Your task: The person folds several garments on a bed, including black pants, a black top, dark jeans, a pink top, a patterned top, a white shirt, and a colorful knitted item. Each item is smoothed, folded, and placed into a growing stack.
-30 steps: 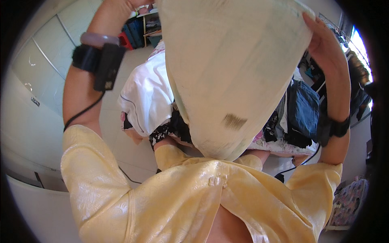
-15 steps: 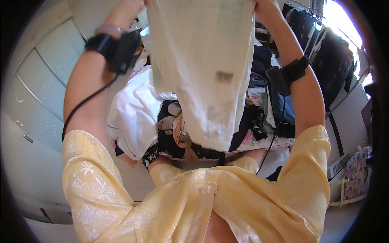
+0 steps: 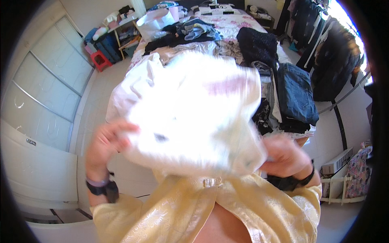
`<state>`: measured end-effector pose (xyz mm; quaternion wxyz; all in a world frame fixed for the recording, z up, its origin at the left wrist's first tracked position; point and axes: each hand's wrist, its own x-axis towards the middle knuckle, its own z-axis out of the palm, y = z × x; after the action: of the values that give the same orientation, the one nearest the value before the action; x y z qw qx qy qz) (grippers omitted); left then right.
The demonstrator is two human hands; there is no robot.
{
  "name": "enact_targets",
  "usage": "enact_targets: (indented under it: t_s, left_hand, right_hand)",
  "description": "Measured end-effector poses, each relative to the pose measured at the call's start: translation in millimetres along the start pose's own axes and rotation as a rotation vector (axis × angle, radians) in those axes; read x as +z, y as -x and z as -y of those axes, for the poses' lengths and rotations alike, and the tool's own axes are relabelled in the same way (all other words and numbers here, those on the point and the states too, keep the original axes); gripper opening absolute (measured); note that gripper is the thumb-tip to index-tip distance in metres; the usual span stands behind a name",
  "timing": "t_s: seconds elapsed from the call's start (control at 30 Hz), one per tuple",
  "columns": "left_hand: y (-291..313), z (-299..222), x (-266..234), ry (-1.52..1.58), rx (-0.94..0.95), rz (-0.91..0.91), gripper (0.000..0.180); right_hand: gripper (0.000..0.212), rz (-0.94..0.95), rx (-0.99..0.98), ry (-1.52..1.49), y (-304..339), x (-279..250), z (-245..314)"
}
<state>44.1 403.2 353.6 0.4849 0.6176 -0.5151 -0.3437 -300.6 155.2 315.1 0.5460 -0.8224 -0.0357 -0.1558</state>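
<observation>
A white garment (image 3: 190, 121), smeared by motion, is spread out in the air in front of my chest. It has a pinkish patch near its upper right and a small dark spot low on its left; its exact kind cannot be made out. My left hand (image 3: 107, 141) pinches its lower left edge, fingertips on the cloth. At the lower right edge, my right hand (image 3: 283, 156) grips it, blurred, with some fingers hidden by the fabric. Behind the garment on the bed lies white cloth (image 3: 135, 83), partly covered.
The bed (image 3: 233, 22) carries a stack of folded dark jeans (image 3: 298, 93), black clothes (image 3: 257, 44) and a grey-blue heap (image 3: 198, 30). Clothes hang on a rack (image 3: 330, 60) at the right. A red stool (image 3: 100, 60) stands left, near sliding wardrobe doors (image 3: 44, 81).
Both hands have come down and toward me from high up, still with the white garment. It hung lengthwise before and now spreads wide. More of the bed and room shows.
</observation>
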Motion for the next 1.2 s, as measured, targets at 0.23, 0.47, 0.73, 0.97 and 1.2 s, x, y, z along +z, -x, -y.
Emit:
enact_targets:
  t_s: [0.23,0.47,0.73,0.97,1.2]
  left_hand:
    - [21,120,34,0.245,-0.533,0.284,0.032]
    - [-115,105,-17,0.365,-0.199,0.135,0.042]
    - [-275,239,15,0.067,-0.154,-0.207,0.057]
    - [-181,350,79,-0.205,0.055,-0.407,0.063]
    - [-183,316,59,0.062,-0.25,-0.306,0.071]
  right_hand:
    - [0.022,-0.011,0.636,-0.587,14,78,-81]
    - [0.027,-0.428,0.24,-0.545,-48,-41,-127]
    - [0.029,-0.884,0.266,0.112,-104,-71,-311]
    - [0.02,-1.104,0.503,-0.115,23,71,-327]
    - [0.031,-0.961,0.729,-1.144,20,119,-300]
